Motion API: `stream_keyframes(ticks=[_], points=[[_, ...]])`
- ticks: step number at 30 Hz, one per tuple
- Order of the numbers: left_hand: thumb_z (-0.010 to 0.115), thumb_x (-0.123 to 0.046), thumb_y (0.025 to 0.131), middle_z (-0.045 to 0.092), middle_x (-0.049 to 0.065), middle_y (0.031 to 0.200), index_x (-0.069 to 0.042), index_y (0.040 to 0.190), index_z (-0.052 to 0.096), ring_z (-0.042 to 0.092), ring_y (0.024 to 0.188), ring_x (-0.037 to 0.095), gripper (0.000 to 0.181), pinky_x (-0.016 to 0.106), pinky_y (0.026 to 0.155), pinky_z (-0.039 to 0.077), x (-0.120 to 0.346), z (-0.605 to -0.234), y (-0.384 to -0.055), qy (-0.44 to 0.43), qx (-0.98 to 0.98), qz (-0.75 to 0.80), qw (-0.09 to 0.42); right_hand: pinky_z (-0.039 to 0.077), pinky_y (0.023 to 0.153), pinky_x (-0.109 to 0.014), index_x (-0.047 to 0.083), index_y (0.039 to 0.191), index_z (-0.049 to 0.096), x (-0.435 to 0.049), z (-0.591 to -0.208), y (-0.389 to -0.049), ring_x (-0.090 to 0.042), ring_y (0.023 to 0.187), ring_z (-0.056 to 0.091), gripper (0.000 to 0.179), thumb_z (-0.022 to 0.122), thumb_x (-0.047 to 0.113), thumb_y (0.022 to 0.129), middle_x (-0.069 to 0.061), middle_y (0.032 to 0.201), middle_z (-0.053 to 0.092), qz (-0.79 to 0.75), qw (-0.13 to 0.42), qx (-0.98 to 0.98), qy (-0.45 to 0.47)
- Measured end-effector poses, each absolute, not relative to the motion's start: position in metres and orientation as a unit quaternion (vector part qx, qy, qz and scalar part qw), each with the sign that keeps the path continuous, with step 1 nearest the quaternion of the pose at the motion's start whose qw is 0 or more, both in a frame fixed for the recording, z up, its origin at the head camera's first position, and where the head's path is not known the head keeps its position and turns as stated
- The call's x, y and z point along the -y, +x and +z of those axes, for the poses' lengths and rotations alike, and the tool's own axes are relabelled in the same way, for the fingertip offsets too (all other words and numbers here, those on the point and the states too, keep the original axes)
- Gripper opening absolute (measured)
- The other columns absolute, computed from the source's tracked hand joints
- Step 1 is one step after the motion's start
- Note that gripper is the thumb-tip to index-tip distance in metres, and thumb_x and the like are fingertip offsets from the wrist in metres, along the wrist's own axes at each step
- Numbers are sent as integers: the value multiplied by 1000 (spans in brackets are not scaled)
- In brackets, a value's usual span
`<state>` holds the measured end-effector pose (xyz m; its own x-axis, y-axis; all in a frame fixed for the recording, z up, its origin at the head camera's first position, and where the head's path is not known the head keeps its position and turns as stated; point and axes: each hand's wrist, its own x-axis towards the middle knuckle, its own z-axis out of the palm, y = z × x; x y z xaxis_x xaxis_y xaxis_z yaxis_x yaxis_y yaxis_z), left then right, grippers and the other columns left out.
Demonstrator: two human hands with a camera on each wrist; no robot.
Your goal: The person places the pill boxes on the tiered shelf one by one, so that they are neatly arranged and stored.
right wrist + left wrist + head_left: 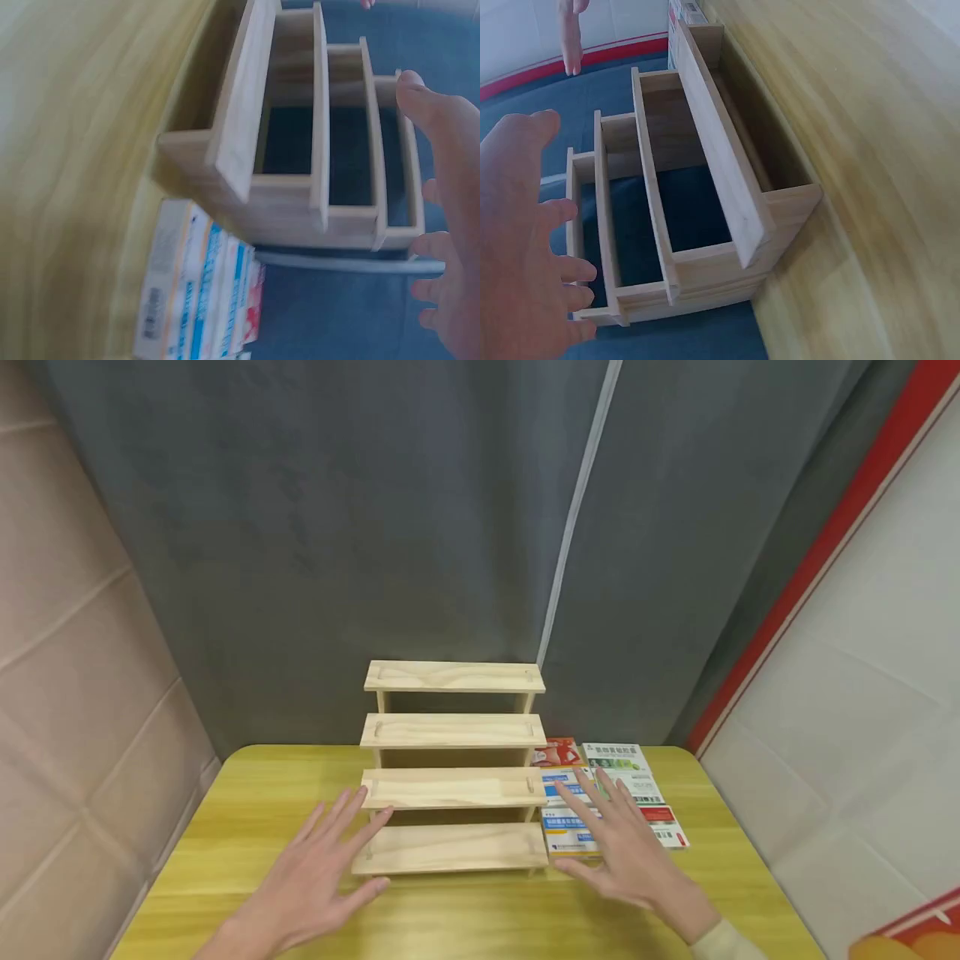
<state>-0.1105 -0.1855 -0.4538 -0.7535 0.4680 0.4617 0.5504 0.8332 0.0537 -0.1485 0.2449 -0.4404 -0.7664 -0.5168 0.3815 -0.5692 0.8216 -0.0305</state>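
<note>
A pale wooden stepped rack (453, 788) with several shelves stands at the middle of the table, toward its far edge. To its right lie several medicine boxes (567, 832) in stacks, printed in blue, white, red and green. My left hand (311, 881) is held out at the rack's lower left, fingers spread, holding nothing. Over the boxes reaches my right hand (621, 847), its fingers also spread and nothing in its grasp; it hides part of the boxes in the head view. The right wrist view shows the box stack (199, 289) from its side, beside the rack.
The yellow wood-grain table (262, 802) has rounded far corners. Behind it hangs a dark grey curtain (337, 543) with a pale cord (577, 502). A beige padded wall (82, 693) borders the left side, a white panel with a red edge (810, 560) the right.
</note>
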Motion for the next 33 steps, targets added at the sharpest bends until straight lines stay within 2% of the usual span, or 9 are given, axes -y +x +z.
stream_keyframes(ticks=[7, 11, 12, 15, 21, 27, 31, 33], points=[[66, -59, 90, 38, 21, 160, -22, 154, 45, 40, 145, 43, 77, 22, 126, -15, 191, -480, -116, -246, 940, -109, 210, -18, 123, -24, 18, 159, 35, -263, -455, -150, -51, 146, 32, 99, 76, 62, 80, -14, 167, 28, 88, 183, 941, 272], [67, -57, 90, 36, 21, 161, -23, 156, 42, 34, 149, 39, 78, 21, 126, -16, 196, -496, -118, -234, 943, -115, 208, -16, 123, -23, 18, 159, 35, -269, -463, -150, -52, 146, 33, 99, 77, 59, 79, -15, 166, 30, 94, 179, 945, 258], [67, -57, 90, 36, 20, 161, -23, 156, 42, 33, 150, 39, 78, 21, 126, -15, 197, -500, -118, -233, 942, -117, 210, -13, 127, -28, 18, 159, 35, -271, -465, -149, -52, 145, 33, 99, 77, 59, 79, -15, 166, 30, 93, 180, 945, 256], [68, -57, 89, 34, 20, 162, -24, 157, 40, 30, 152, 37, 80, 22, 126, -15, 199, -510, -118, -228, 942, -119, 215, -11, 127, -28, 16, 158, 37, -274, -471, -149, -54, 144, 34, 99, 78, 58, 79, -16, 164, 33, 94, 183, 946, 251], [67, -57, 90, 29, 18, 165, -24, 159, 35, 13, 157, 29, 83, 20, 123, -18, 197, -531, -117, -201, 952, -140, 182, -18, 122, -18, 16, 159, 35, -284, -486, -151, -56, 141, 36, 103, 81, 56, 76, -21, 161, 36, 102, 175, 948, 246], [63, -58, 93, 30, 15, 165, -24, 161, 29, 29, 151, 40, 83, 14, 117, -18, 192, -545, -117, -167, 960, -167, 149, -18, 119, -15, 14, 161, 28, -296, -503, -156, -54, 144, 34, 110, 83, 57, 76, -22, 162, 33, 113, 151, 955, 231], [61, -57, 95, 28, 15, 166, -20, 162, 24, 29, 151, 43, 85, 12, 116, -17, 191, -551, -120, -144, 962, -196, 122, -14, 121, -13, 7, 159, 32, -302, -513, -161, -52, 142, 38, 111, 85, 56, 74, -24, 160, 37, 114, 158, 952, 236], [59, -59, 96, 27, 15, 166, -16, 162, 24, 28, 151, 44, 86, 29, 128, -10, 191, -553, -121, -134, 963, -206, 112, -12, 121, -11, 4, 157, 34, -303, -517, -162, -51, 140, 41, 111, 85, 56, 73, -24, 159, 39, 113, 163, 950, 241]])
